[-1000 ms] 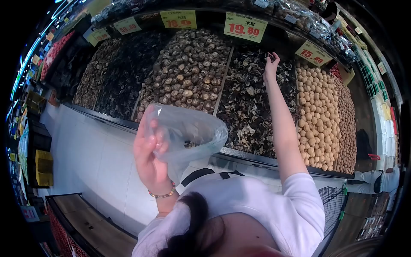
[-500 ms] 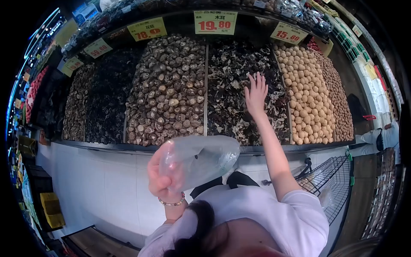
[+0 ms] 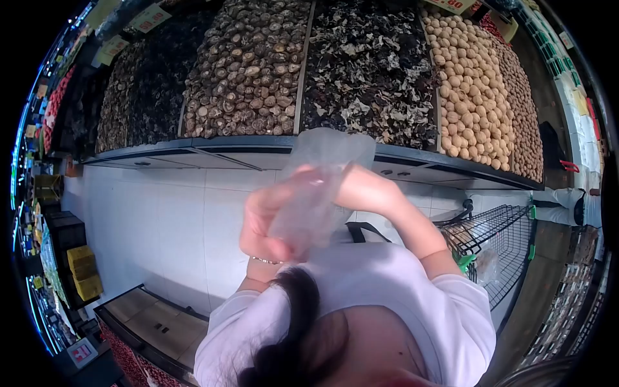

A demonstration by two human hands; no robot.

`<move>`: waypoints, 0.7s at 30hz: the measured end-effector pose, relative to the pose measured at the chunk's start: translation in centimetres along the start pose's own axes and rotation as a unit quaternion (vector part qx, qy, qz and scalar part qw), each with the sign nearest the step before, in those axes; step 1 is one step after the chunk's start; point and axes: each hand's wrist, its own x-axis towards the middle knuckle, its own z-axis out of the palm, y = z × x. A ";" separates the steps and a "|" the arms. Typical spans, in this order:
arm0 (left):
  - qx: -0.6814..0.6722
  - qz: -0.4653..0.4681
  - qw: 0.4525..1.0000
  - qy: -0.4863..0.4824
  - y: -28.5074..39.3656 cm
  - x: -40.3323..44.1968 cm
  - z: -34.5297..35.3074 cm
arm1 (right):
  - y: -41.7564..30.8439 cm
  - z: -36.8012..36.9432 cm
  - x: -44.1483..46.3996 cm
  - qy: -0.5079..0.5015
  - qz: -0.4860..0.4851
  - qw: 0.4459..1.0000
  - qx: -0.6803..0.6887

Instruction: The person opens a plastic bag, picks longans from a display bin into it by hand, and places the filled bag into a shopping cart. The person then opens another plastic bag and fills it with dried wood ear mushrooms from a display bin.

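Observation:
My left hand (image 3: 263,222) is closed around a clear plastic bag (image 3: 332,149), held up in front of my chest, with a beaded bracelet at the wrist. My right hand (image 3: 348,187) has its wrist at the bag's right side; its fingers are hidden in or behind the cloudy plastic and blurred. Whether they hold anything cannot be made out. Beyond the bag lies a bin of dried black wood ear fungus (image 3: 371,84). To its left is a bin of dried shiitake mushrooms (image 3: 248,80).
Walnuts (image 3: 467,97) fill the bin right of the fungus. A dark ledge (image 3: 225,143) edges the display. At my right stands a wire shopping cart (image 3: 506,248) with a plastic bag in it. A low cabinet (image 3: 151,319) is at lower left. Another person's legs (image 3: 561,206) show far right.
My right hand has come back from the wood ear fungus to the plastic bag. The bag now stands more upright, and the view has tilted down toward my body.

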 end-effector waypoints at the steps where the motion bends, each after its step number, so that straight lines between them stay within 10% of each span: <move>1: 0.029 -0.071 0.997 0.001 -0.6 0.2 1.8 | 2.4 2.3 0.3 -0.002 0.045 0.998 0.032; 11: 0.013 -0.366 0.930 0.028 -9.5 -1.9 10.3 | 5.4 8.2 -14.3 0.100 0.053 0.992 0.062; 21: 0.110 -0.403 0.903 -0.099 -13.5 -0.4 11.9 | 2.8 5.5 -16.9 0.259 0.012 0.962 0.091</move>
